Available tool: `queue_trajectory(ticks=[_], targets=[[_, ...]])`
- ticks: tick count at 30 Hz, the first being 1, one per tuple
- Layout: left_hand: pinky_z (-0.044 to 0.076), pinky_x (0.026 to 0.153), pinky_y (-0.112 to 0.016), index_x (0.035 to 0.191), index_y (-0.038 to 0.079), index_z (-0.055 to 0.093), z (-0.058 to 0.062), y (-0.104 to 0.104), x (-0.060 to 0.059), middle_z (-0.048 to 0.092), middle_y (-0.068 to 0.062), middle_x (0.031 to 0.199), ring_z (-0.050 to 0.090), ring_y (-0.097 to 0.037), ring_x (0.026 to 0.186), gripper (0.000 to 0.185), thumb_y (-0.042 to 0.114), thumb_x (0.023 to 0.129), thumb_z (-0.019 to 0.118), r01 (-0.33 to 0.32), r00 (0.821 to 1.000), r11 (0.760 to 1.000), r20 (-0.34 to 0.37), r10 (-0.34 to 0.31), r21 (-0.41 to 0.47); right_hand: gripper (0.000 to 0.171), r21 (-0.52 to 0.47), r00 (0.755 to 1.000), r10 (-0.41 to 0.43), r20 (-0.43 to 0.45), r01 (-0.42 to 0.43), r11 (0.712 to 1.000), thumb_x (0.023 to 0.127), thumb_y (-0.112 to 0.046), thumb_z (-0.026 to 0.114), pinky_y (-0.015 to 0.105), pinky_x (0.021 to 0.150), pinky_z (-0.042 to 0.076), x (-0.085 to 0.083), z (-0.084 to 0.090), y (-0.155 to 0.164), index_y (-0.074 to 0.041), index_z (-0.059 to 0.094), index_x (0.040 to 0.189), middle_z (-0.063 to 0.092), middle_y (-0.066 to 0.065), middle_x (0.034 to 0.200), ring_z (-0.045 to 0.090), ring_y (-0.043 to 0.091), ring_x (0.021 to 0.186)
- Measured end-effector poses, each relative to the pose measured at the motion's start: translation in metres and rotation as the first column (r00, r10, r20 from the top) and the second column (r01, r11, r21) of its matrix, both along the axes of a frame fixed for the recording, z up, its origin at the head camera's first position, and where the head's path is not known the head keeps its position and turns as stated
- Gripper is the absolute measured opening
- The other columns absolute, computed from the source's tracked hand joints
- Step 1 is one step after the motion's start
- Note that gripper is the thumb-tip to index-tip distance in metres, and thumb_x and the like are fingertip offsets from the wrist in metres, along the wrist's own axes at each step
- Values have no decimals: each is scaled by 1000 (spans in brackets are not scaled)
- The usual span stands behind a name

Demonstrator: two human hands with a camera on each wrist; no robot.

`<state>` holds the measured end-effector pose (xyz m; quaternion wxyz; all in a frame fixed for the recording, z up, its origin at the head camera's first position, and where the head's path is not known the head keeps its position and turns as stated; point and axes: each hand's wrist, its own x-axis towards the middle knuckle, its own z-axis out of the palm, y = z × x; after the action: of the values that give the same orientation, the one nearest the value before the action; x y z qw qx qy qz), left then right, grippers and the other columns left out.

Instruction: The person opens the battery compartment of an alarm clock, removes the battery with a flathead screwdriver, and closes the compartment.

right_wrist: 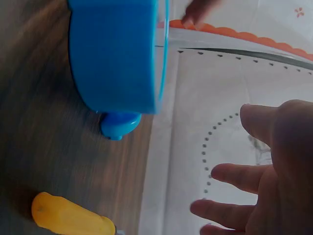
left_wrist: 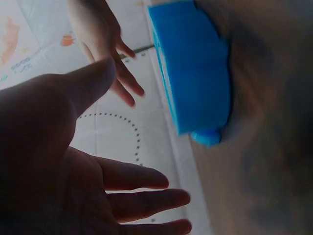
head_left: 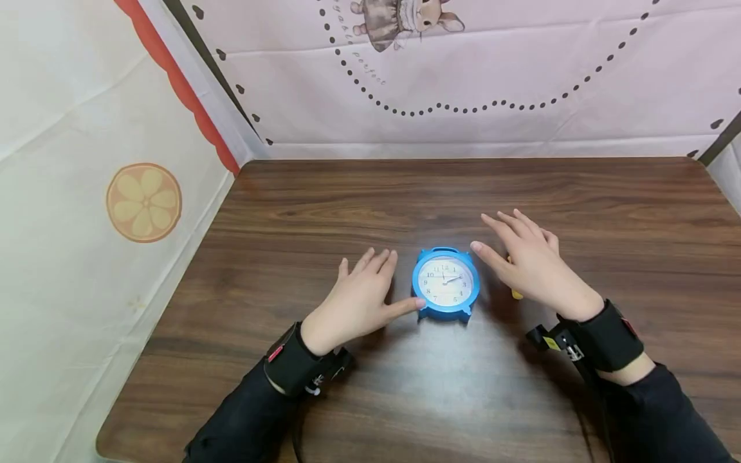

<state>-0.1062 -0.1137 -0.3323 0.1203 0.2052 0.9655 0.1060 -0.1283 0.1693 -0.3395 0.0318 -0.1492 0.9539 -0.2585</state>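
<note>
Blue plastic alarm clock [head_left: 446, 284] lies on its back near the middle of the dark wood-grain desk [head_left: 405, 386], white dial up, carry handle toward the far edge, two stub feet toward the person. Dial shows black numerals and hands; the exact time is too small to read.

Left hand [head_left: 356, 302]: palm down, fingers straight and slightly spread, gripping nothing. Thumb tip sits at the clock's lower-left rim, touching or very nearly so; head view cannot settle which. Left wrist view confirms a flat, spread palm [left_wrist: 54, 161] with the clock's blue side wall [left_wrist: 195, 68] just beyond the fingertips, apart from them.

Right hand [head_left: 529, 263]: also flat, fingers extended and relaxed, holding nothing. It hovers just right of the clock; the thumb points toward the upper-right rim, with a small gap visible. Right wrist view shows spread fingers [right_wrist: 234, 176] clear of the clock casing [right_wrist: 115, 54] and one foot.

Yellow object [right_wrist: 71, 218] lies on the desk under the right hand, beside the clock; in the head view only small parts [head_left: 516, 294] peek out below the palm. Its identity cannot be told.

Both forearms carry black wrist straps over dark sleeves. Backdrop: pale cloth panels, a dotted ring and rabbit print behind [head_left: 405, 22], an orange-slice print on the left [head_left: 143, 202].
</note>
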Motion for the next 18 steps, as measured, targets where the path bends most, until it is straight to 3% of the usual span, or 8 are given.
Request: queue_trajectory(ticks=[3,8,10,13,16,18], targets=[[21,112,-69,152,1,41,-7,-1,5,43,-17,154,30,-36,147,99,76,89,53,12,999,1000,41,-12,4,68,-27,998,27,57,-25,999,104,-52,48,70,110,18,-10,-4,1,-6,39,154,32,27,156,18,45,148],[35,109,-59,142,1,55,-15,-4,12,57,-15,137,51,-32,130,95,78,87,53,48,999,998,0,-48,-42,60,-82,986,95,140,-84,993,104,-43,56,62,106,37,-30,-4,-3,-3,49,147,47,24,147,44,41,136],[44,102,-52,133,2,61,-17,-3,14,60,-12,122,59,-28,113,90,78,87,53,74,997,996,-23,-75,-44,53,-91,983,111,148,-98,991,104,-36,58,57,99,45,-37,-5,-5,-2,53,144,58,22,137,55,38,123],[51,81,-40,116,4,65,-20,0,15,57,-6,102,56,-21,90,79,77,86,56,95,995,995,-33,-96,-14,44,-88,980,131,148,-118,989,104,-27,59,49,89,53,-49,-8,-10,0,57,138,67,18,121,64,31,105],[47,68,-34,104,9,63,-22,2,15,55,-2,94,51,-17,81,70,76,86,59,107,994,994,-25,-107,-1,40,-61,975,152,164,-143,988,103,-25,60,46,84,54,-59,-11,-15,-1,60,135,69,17,114,66,28,97],[46,66,-33,101,11,63,-24,4,15,56,-1,93,52,-17,81,67,76,85,60,119,993,993,-24,-119,-10,38,-42,968,174,178,-170,985,103,-24,60,46,82,54,-64,-14,-18,-1,62,133,70,17,112,66,27,95]])
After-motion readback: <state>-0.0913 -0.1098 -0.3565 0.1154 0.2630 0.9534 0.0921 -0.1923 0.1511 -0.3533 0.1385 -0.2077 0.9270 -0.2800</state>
